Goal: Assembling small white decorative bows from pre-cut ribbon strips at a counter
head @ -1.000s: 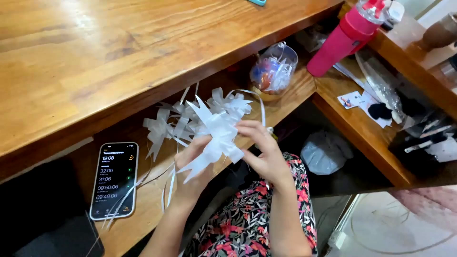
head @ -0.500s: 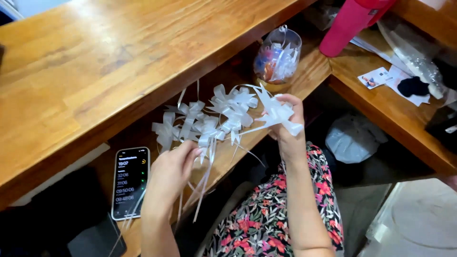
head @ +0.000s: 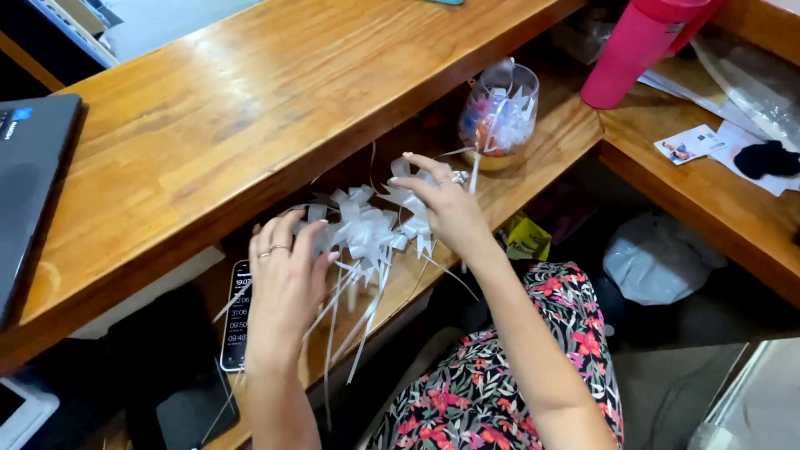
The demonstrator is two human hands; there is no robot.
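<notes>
A heap of white ribbon bows [head: 362, 229] with long trailing strips lies on the lower wooden shelf [head: 546, 146]. My left hand [head: 283, 279], rings on its fingers, hovers spread over the left end of the heap, fingertips touching the bows. My right hand [head: 446, 208] rests on the right end of the heap, its fingers apart and brushing a bow. Further right on the shelf stands a clear jar [head: 500, 112] with a white bow and coloured bits inside. Neither hand grips anything.
A phone [head: 237, 321] with a lit screen lies left of my left hand. The upper wooden counter [head: 250, 108] carries a dark laptop [head: 33, 183]. A pink bottle [head: 637, 50], cards [head: 687, 143] and a black cloth [head: 767, 158] sit right; a plastic bag [head: 658, 258] lies below.
My right hand carried a white bow to the right toward the jar, let it go, and returned to the heap. My left hand moved up onto the bows.
</notes>
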